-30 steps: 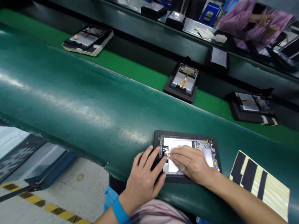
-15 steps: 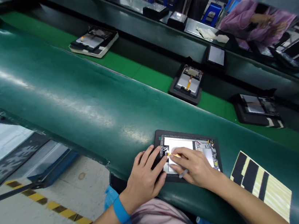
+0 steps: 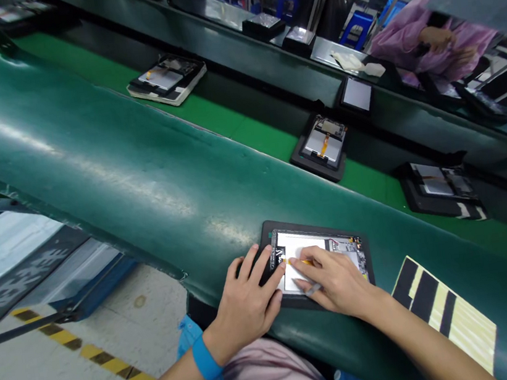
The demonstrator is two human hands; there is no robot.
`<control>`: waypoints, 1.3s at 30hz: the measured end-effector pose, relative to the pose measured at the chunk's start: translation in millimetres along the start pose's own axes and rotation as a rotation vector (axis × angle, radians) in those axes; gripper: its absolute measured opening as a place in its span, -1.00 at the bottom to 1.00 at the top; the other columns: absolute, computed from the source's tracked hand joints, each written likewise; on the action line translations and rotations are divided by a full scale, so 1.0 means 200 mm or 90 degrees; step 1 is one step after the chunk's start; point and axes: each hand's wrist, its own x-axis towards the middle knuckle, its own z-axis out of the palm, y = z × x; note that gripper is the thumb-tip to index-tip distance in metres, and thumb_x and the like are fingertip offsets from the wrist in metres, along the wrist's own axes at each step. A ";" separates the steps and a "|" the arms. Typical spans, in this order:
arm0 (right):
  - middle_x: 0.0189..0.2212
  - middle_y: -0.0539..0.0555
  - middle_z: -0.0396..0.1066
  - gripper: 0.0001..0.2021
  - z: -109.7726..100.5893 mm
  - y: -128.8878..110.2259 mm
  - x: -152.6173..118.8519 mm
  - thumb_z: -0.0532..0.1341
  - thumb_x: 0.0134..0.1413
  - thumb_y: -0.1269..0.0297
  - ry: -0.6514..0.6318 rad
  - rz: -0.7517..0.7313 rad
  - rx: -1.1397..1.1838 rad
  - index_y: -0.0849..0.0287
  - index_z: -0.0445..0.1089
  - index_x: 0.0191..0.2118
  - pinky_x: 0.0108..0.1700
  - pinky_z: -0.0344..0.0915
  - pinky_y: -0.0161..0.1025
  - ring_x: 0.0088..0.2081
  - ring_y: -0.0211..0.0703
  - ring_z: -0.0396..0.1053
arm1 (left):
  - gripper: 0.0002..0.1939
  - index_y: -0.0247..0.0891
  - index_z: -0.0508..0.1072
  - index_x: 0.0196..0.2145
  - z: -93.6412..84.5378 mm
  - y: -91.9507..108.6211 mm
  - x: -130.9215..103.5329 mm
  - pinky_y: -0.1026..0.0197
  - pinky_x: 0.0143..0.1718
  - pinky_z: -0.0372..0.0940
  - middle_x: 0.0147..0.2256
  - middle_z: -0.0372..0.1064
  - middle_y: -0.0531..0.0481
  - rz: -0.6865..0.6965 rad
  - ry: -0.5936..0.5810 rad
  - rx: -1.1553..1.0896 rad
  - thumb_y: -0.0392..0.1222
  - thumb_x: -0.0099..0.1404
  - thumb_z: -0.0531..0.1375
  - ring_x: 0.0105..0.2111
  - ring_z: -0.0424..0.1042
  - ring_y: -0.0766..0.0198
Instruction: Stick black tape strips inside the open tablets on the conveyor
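An opened tablet (image 3: 309, 273), its battery and circuit board bare, lies on a dark foam pad (image 3: 266, 232) in front of me. My left hand (image 3: 248, 293) rests open over its left end, fingers spread, with the fingertips on the left border. The index finger of my right hand (image 3: 333, 276) presses near the left end of an orange ribbon cable (image 3: 307, 262) that crosses the white battery. Tucked in the curled fingers of that hand is a small grey stick-like tool (image 3: 313, 290); most of it is hidden.
A sheet of black adhesive strips (image 3: 441, 305) lies on the green bench (image 3: 140, 180) to my right. Beyond the bench, a green conveyor (image 3: 246, 135) carries more opened tablets (image 3: 324, 143) on pads. Across the line, a co-worker in a pink sleeve (image 3: 400, 27) works.
The tablets on the conveyor have shifted slightly rightward and nearer. My right index finger has straightened a little along the ribbon cable; my left hand has barely moved.
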 end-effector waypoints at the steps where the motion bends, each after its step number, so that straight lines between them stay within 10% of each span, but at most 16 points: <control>1: -0.06 0.25 0.43 -0.66 0.00 0.00 0.00 0.11 0.39 0.23 -0.008 -0.001 -0.013 0.22 0.38 0.16 -0.23 0.46 -0.19 -0.21 -0.07 0.45 | -0.56 -0.15 0.45 0.19 0.00 0.00 0.00 -0.14 0.08 0.19 0.25 0.30 -0.27 -0.003 -0.003 0.004 -0.14 0.40 0.09 0.25 0.23 -0.20; 16: -0.04 0.26 0.43 -0.64 -0.03 0.02 0.00 0.13 0.39 0.19 -0.084 -0.036 -0.071 0.25 0.35 0.18 -0.26 0.39 -0.21 -0.16 -0.03 0.45 | -0.56 -0.14 0.46 0.19 -0.01 0.02 0.02 -0.13 0.05 0.20 0.22 0.33 -0.27 -0.012 -0.023 0.020 -0.14 0.40 0.09 0.20 0.28 -0.19; 24: -0.12 0.21 0.42 -0.37 -0.10 0.02 0.03 0.07 0.34 -0.20 -0.148 -0.028 0.021 0.24 0.30 0.24 -0.29 0.33 -0.17 -0.23 -0.04 0.38 | -0.49 -0.09 0.37 0.28 -0.02 0.01 0.02 -0.16 0.03 0.21 0.22 0.32 -0.31 0.000 -0.025 0.028 -0.16 0.40 0.08 0.17 0.30 -0.21; 32: -0.26 0.10 0.44 -0.71 -0.03 0.03 0.13 -0.01 0.49 0.20 -0.007 0.078 0.083 0.15 0.41 -0.16 -0.19 0.31 -0.25 -0.24 -0.15 0.41 | -0.51 -0.06 0.40 0.25 -0.01 0.02 0.02 -0.17 0.04 0.19 0.23 0.31 -0.27 -0.009 -0.024 0.029 -0.15 0.40 0.06 0.17 0.30 -0.20; 39: -0.31 0.07 0.41 -0.84 0.01 0.01 0.22 0.13 0.42 0.29 -0.041 0.063 0.026 0.14 0.35 -0.26 -0.22 0.31 -0.24 -0.26 -0.12 0.39 | -0.48 -0.03 0.34 0.30 0.00 0.02 0.01 -0.17 0.05 0.17 0.24 0.30 -0.25 -0.028 -0.028 0.015 -0.13 0.40 0.07 0.17 0.29 -0.19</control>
